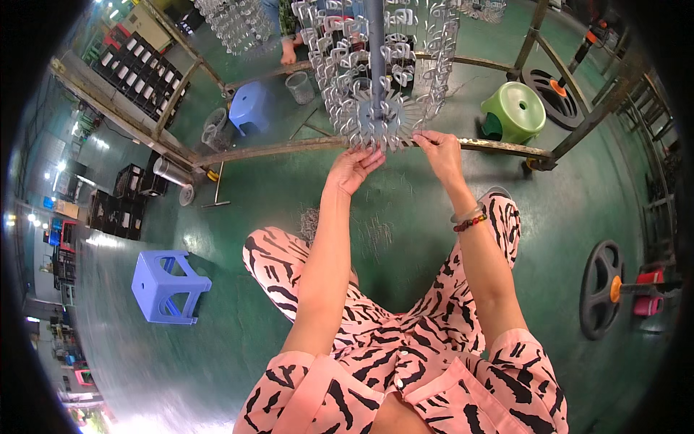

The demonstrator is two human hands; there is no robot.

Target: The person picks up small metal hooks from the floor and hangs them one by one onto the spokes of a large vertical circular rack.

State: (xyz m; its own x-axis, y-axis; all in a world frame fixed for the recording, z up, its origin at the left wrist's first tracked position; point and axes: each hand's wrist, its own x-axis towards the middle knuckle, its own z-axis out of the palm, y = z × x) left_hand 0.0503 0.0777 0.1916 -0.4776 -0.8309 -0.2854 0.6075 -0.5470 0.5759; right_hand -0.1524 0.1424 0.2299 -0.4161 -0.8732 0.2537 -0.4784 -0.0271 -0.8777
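Note:
In front of me hangs a tall rack on a grey central pole (pixel 375 58), hung all round with tiers of small bent silvery metal pieces (pixel 340 85). Its lowest tier is a ring of metal prongs (pixel 379 123). My left hand (pixel 352 171) is at the near underside of this ring, palm turned up and fingers loosely stretched against the lower pieces. To the right of the ring, my right hand (pixel 440 153) has thumb and forefinger pinched together at its edge. Whatever sits between those fingertips is too small to make out.
A metal frame bar (pixel 499 147) runs behind my hands. Beyond it stand a green stool (pixel 515 112), a blue stool (pixel 248 107) and a clear bucket (pixel 300 87). Another blue stool (pixel 170 287) lies tipped at left. Metal pieces (pixel 309 224) lie by my knee. Another person's hand (pixel 289 50) shows behind the rack.

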